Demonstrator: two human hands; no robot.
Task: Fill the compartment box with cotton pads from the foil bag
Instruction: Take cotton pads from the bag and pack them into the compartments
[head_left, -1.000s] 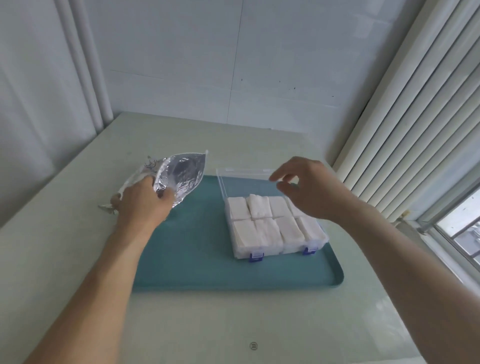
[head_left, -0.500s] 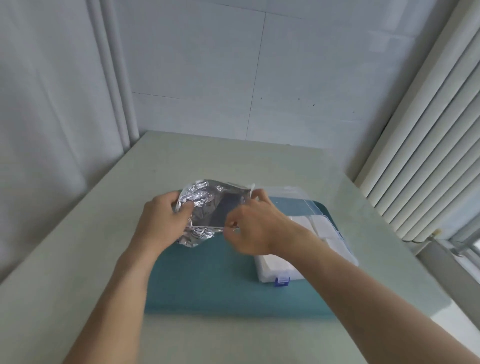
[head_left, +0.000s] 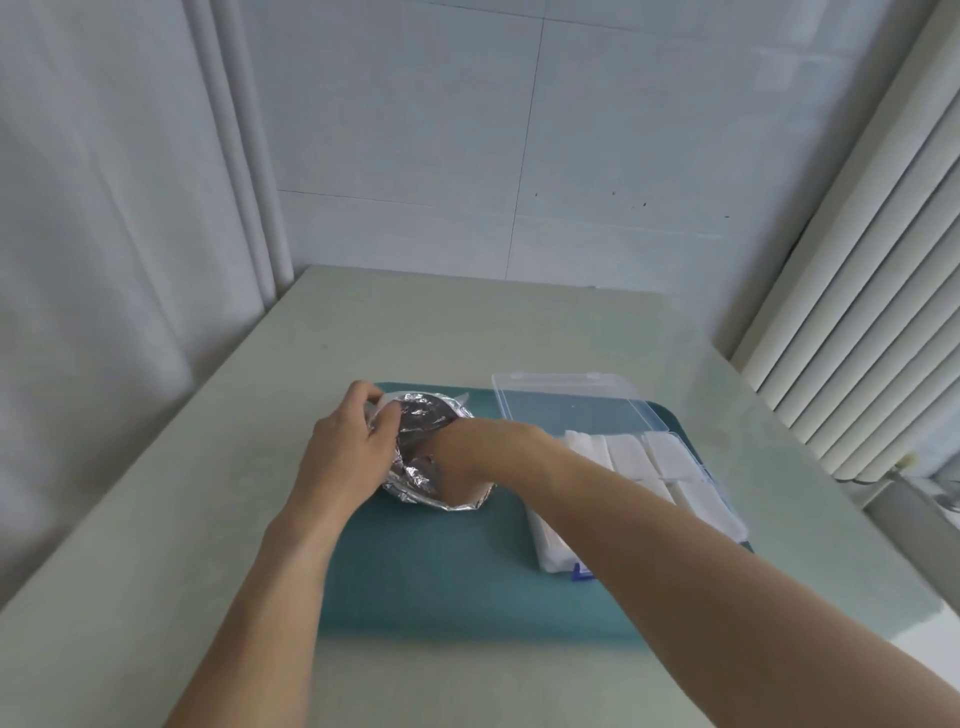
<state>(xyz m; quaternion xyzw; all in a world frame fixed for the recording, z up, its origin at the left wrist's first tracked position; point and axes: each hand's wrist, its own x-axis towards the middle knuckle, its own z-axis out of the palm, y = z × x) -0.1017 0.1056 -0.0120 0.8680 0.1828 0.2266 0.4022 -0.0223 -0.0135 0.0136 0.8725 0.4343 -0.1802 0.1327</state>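
The right hand (head_left: 457, 462), which a moment ago hovered open over the compartment box (head_left: 649, 483), has crossed to the left and now reaches down into the mouth of the foil bag (head_left: 421, 421); its fingers are hidden inside the foil, so I cannot tell whether they are closed on anything. The left hand (head_left: 348, 452), which earlier gripped the bag out at the left edge of the tray (head_left: 441, 582), has brought it over the tray's far left part and grips the bag's left rim, fingers curled round the crumpled foil, keeping the mouth wide; the bag sits just left of the box, near it but apart. The box lies at the right of the tray on the desk (head_left: 467, 322), its clear lid (head_left: 571, 405) folded back on the far side; every compartment that shows holds white cotton pads (head_left: 665, 452), though the right forearm covers some. Judging by this, another batch is being fetched, and the box looks nearly full.
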